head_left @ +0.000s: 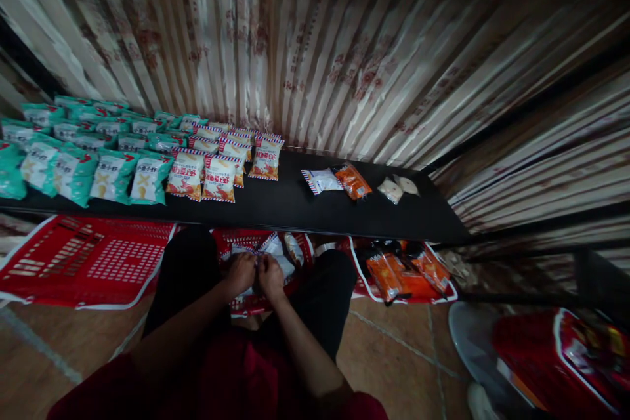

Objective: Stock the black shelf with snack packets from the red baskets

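My left hand (241,273) and my right hand (270,277) are close together over the red basket (304,244) between my knees. Both have their fingers closed on the edge of a white snack bag (274,248) with striped trim, which lies in the basket among other light-coloured bags. The fingertips are small and dim in the view. On the black shelf (295,210) ahead, several white and red snack bags (219,177) stand beside rows of teal bags (113,175).
Farther right on the shelf lie a striped bag (322,180), an orange bag (352,182) and two pale packets (391,190). Red baskets stand at left (123,256) and right, the right one holding orange bags (386,274). A pleated curtain (305,46) hangs behind.
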A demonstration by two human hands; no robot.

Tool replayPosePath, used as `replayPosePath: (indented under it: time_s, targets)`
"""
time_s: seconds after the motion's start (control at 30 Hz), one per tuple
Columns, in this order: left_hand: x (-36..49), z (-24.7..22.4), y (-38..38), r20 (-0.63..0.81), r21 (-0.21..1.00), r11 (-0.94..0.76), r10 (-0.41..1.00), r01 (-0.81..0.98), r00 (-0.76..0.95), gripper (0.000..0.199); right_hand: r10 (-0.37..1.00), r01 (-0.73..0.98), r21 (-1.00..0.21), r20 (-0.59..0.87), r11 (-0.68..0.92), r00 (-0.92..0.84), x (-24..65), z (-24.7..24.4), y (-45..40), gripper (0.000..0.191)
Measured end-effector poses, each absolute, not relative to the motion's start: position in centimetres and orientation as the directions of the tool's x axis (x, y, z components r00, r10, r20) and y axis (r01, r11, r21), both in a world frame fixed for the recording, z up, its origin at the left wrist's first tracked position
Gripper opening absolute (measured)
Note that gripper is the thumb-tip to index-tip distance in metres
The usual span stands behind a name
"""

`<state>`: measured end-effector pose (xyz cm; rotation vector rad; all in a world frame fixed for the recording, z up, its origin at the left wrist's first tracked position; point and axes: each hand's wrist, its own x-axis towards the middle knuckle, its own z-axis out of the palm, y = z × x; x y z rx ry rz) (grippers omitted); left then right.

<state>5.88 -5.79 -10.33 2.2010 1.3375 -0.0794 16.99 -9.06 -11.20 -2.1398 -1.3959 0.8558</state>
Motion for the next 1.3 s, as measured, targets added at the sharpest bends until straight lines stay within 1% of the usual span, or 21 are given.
replayPosePath:
  time_s: [0.03,0.1,0.17,0.23,0.3,0.47,0.53,0.63,0.77,0.83,0.9,0.97,1.03,1.1,1.13,1.2,1.23,1.3]
  targets:
    - [5.3,-10.9,-6.0,-0.352,0.410,-0.339,0.798,0.847,0.490,0.036,0.902,0.677,-0.600,-0.345,-0.425,0.260,16.9,-11.7,-9.4,0.030]
    - [4.3,-11.7,-6.3,-0.409,0.376,-0.317,0.786,0.871,0.463,0.044,0.861,0.730,-0.514,-0.467,-0.451,0.203,17.0,-12.5,-9.8,0.031]
    - [3.8,-12.2,-6.6,-0.466,0.351,-0.294,0.768,0.889,0.438,0.056,0.835,0.762,-0.469,-0.524,-0.447,0.167,17.0,-13.0,-10.0,0.031]
    - [3.7,-12.5,-6.9,-0.502,0.337,-0.284,0.752,0.898,0.426,0.065,0.826,0.775,-0.456,-0.544,-0.437,0.146,17.1,-13.3,-10.1,0.031]
    - [3.9,-12.7,-7.1,-0.514,0.330,-0.280,0.748,0.901,0.420,0.067,0.827,0.776,-0.460,-0.545,-0.432,0.138,17.0,-13.5,-10.1,0.031]
    - [4.1,-12.7,-7.1,-0.511,0.330,-0.264,0.758,0.906,0.406,0.051,0.835,0.768,-0.472,-0.530,-0.433,0.145,17.0,-13.9,-10.0,0.026]
    - [3.9,-12.6,-6.9,-0.504,0.348,-0.261,0.758,0.900,0.414,0.050,0.839,0.759,-0.477,-0.518,-0.443,0.165,17.1,-14.0,-10.0,0.025]
    - [3.8,-12.2,-6.5,-0.487,0.386,-0.259,0.758,0.885,0.434,0.052,0.843,0.742,-0.479,-0.494,-0.469,0.213,17.3,-14.0,-9.8,0.026]
    - [3.9,-11.7,-6.0,-0.435,0.454,-0.270,0.764,0.849,0.476,0.061,0.842,0.719,-0.465,-0.431,-0.516,0.326,17.8,-13.3,-9.2,0.033]
    - [4.0,-11.6,-5.7,-0.404,0.483,-0.274,0.774,0.832,0.489,0.061,0.840,0.677,-0.501,-0.383,-0.539,0.385,18.2,-12.6,-9.0,0.033]
    - [4.2,-11.5,-5.3,-0.376,0.500,-0.274,0.786,0.822,0.491,0.060,0.822,0.600,-0.562,-0.392,-0.569,0.412,18.6,-11.9,-8.8,0.034]
    - [4.4,-11.5,-4.8,-0.337,0.522,-0.272,0.804,0.808,0.489,0.060,0.790,0.486,-0.626,-0.430,-0.610,0.437,18.8,-11.4,-8.7,0.038]
    - [4.6,-11.3,-4.4,-0.286,0.556,-0.273,0.824,0.785,0.489,0.058,0.769,0.314,-0.722,-0.464,-0.616,0.440,19.0,-11.2,-8.8,0.041]
    - [4.8,-11.1,-4.1,-0.246,0.577,-0.284,0.833,0.765,0.495,0.057,0.763,0.071,-0.813,-0.508,-0.579,0.400,18.9,-11.2,-8.8,0.043]
    - [4.9,-11.0,-4.0,-0.233,0.580,-0.292,0.835,0.761,0.499,0.057,0.758,-0.057,-0.827,-0.538,-0.559,0.369,18.9,-11.2,-8.8,0.043]
    - [4.9,-10.7,-3.9,-0.215,0.576,-0.307,0.838,0.758,0.502,0.057,0.738,-0.257,-0.802,-0.597,-0.539,0.315,18.8,-11.3,-8.8,0.045]
    - [4.9,-10.5,-3.8,-0.210,0.575,-0.313,0.837,0.756,0.506,0.057,0.726,-0.317,-0.783,-0.619,-0.536,0.301,18.8,-11.3,-8.8,0.045]
    - [4.8,-10.1,-3.8,-0.215,0.573,-0.315,0.833,0.756,0.509,0.057,0.706,-0.367,-0.760,-0.642,-0.536,0.298,18.9,-11.1,-8.7,0.044]
